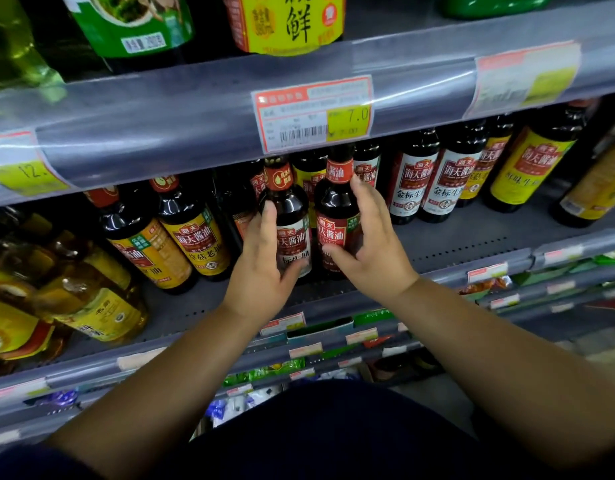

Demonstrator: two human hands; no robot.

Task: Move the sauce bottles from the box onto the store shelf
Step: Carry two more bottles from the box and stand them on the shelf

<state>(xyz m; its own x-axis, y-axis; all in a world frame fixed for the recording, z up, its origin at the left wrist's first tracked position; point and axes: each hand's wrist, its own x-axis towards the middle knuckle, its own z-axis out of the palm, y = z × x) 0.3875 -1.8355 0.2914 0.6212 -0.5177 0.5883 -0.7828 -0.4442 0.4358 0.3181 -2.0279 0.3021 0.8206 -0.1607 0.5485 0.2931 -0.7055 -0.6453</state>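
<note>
Grey metal store shelf (pixel 472 233) runs 9 to 3 o'clock.

Centre of deck: two dark glass sauce bottles with red-and-white labels, upright, long axes vertical, caps to 12, just beside each other: left sauce bottle (pixel 288 206), right sauce bottle (pixel 335 206).

Left hand (pixel 261 271) wraps the left one from 9, thumb on the lower label. Right hand (pixel 375 247) curls round the right one from 3.

Flanking: two yellow-labelled dark bottles (pixel 195 237) at 9, two white-labelled dark bottles (pixel 434 181) at 3. More bottles crowd behind.

Red-and-yellow paper price tag (pixel 313 112) at 12.
</note>
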